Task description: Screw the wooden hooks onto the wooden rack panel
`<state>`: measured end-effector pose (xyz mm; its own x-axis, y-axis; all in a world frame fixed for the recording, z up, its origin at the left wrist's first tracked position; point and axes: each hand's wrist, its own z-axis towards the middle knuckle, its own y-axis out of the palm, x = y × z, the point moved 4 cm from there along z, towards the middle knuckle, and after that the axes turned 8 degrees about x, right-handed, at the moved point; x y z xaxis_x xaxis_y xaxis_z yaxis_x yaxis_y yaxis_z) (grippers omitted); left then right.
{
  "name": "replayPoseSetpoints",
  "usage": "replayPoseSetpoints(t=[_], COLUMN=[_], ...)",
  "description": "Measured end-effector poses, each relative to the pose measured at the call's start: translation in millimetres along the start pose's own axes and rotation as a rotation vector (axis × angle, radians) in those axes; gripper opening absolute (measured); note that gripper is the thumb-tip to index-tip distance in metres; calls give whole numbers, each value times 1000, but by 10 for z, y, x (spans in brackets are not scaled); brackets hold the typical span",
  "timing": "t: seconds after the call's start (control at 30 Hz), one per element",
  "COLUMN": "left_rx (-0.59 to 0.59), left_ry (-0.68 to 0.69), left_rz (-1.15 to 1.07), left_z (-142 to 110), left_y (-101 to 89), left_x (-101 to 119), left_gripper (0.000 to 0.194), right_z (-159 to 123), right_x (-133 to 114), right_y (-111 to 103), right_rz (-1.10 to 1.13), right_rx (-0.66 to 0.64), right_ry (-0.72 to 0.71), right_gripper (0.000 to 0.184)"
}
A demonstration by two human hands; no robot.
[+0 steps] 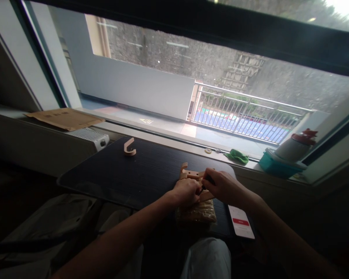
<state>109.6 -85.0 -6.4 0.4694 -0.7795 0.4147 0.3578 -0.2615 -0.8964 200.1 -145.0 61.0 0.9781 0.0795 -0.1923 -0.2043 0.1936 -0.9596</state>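
My right hand [216, 182] is closed around a screwdriver [203, 188] with a dark handle, its shaft slanting down to the left. The tip is hidden by my left hand [186, 190], whose fingers are closed and press on a light wooden piece [207, 195]. Just beyond my hands lies a wooden bar with holes [194, 174], with a curved wooden hook [184, 167] at its left end. Below the wood is a shiny, plastic-wrapped brown bundle [199, 213]. A separate wooden hook [130, 148] stands at the table's far left.
The dark table [110, 170] sits against the window sill. A phone [241, 223] lies at its right edge. On the sill are a tape roll [208, 150], a green cloth [237, 156], a teal box [279, 164] and a bottle [296, 145]. A brown envelope [66, 118] lies left.
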Motion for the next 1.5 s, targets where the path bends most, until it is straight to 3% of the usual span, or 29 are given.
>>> replayPoseSetpoints(t=[0.13, 0.4, 0.67, 0.87, 1.5], left_rx=[29, -26, -29, -32, 35], left_ry=[18, 71, 35, 41, 65], left_rz=[3, 12, -12, 6, -9], left_z=[0, 26, -2, 9, 13], left_y=[19, 2, -1, 2, 36], left_x=[-17, -18, -10, -9, -21], left_gripper=[15, 12, 20, 17, 16], right_z=[-1, 157, 252, 248, 314], right_x=[-7, -75, -2, -53, -86], right_y=[-55, -150, -97, -132, -48], right_rz=[0, -146, -221, -150, -127], right_rx=[-37, -290, -257, -274, -290], right_ry=[2, -111, 12, -66, -14], right_gripper=[17, 13, 22, 17, 17])
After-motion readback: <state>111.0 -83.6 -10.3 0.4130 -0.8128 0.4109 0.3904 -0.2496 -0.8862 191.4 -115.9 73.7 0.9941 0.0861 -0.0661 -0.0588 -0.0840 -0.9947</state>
